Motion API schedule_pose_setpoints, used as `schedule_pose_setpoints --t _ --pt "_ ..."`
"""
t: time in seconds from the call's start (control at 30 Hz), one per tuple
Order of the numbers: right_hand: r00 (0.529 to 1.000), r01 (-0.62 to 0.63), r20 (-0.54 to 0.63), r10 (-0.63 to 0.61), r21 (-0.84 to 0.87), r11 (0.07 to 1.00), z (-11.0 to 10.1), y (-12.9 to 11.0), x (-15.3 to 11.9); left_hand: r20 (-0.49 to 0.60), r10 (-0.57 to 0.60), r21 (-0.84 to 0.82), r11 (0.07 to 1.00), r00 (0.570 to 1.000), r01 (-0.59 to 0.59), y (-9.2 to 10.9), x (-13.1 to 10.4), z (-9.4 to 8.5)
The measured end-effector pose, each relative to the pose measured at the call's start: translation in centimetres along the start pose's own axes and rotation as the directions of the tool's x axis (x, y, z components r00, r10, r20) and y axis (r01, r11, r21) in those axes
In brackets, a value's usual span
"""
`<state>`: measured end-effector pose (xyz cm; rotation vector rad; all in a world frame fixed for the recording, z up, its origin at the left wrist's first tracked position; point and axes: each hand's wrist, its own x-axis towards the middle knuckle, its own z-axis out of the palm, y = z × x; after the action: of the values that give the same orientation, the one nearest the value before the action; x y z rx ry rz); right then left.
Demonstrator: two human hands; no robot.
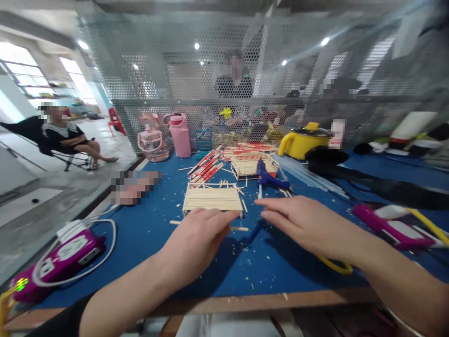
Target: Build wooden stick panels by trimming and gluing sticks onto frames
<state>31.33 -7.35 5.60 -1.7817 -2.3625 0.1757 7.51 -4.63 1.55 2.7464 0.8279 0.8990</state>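
Observation:
My left hand (198, 245) is at the front edge of a small frame of pale wooden sticks (212, 199), its fingers bent and pressed together; what they hold is hidden. A loose stick (240, 229) runs behind this hand, showing on both sides. My right hand (298, 222) hovers to the right, fingers stretched out and slightly apart, with nothing visible in them. Just beyond its fingertips stands a blue glue gun (264, 175) with a whitish stick at its lower end. Farther back sits a second stick structure (243, 168).
Red-and-white packs of sticks (206, 168) lie behind. Glue sticks (312, 175), a yellow pot (303, 142) and a purple device (393, 229) are right. A purple power strip (59, 262) with cables lies left. Pink bottles (180, 135) stand before the perforated screen (175, 70). A person (66, 133) sits left.

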Motion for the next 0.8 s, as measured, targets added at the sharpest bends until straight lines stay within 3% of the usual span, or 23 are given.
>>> schedule_pose_setpoints --t 0.1,0.17,0.27,0.33,0.37,0.4,0.43,0.5,0.6,0.7,0.8 --pt "0.972 0.213 0.036 -0.232 0.283 0.935 0.4 -2.4 2.0 -0.086 0.112 0.116 0.988 0.990 -0.102 -1.0 1.2 0.5" --pt "0.964 0.238 0.034 -0.263 0.333 0.913 1.0 -2.8 3.1 -0.108 0.173 0.147 0.977 0.979 -0.156 -1.5 1.8 0.6" --pt "0.976 0.199 0.013 -0.215 0.336 0.921 1.6 -1.6 4.1 -0.149 0.238 0.177 0.961 0.960 -0.211 -2.7 2.1 -0.3" --pt "0.993 0.114 -0.032 -0.110 0.337 0.935 1.7 -0.3 4.5 -0.284 0.135 0.179 0.980 0.949 -0.086 -4.3 2.0 -1.2" --pt "0.997 0.060 -0.063 -0.041 0.356 0.933 1.7 0.3 4.6 -0.381 0.000 0.146 0.988 0.925 0.060 -5.4 1.9 -1.6" --pt "0.996 0.009 -0.090 0.029 0.394 0.919 1.7 0.9 4.7 -0.470 -0.174 0.070 0.970 0.865 0.234 -6.7 1.8 -1.9" --pt "0.991 -0.031 -0.104 0.087 0.448 0.893 1.7 1.3 4.7 -0.463 -0.363 -0.028 0.918 0.809 0.396 -7.9 1.6 -2.1" --pt "0.991 -0.056 -0.067 0.113 0.558 0.828 1.9 1.6 4.5 -0.302 -0.641 -0.188 0.766 0.706 0.615 -10.2 1.3 -1.8" --pt "0.988 0.020 0.109 -0.106 0.599 0.801 2.6 0.8 3.9 0.002 -0.791 -0.342 0.575 0.612 0.743 -11.8 1.0 -0.6" --pt "0.913 0.129 0.263 -0.312 0.537 0.834 3.5 -0.2 3.3 0.163 -0.785 -0.482 0.465 0.597 0.743 -11.3 1.1 0.2" --pt "0.889 0.154 0.317 -0.331 0.473 0.868 3.4 0.0 3.1 0.266 -0.752 -0.690 0.289 0.603 0.664 -10.3 1.2 -0.1"
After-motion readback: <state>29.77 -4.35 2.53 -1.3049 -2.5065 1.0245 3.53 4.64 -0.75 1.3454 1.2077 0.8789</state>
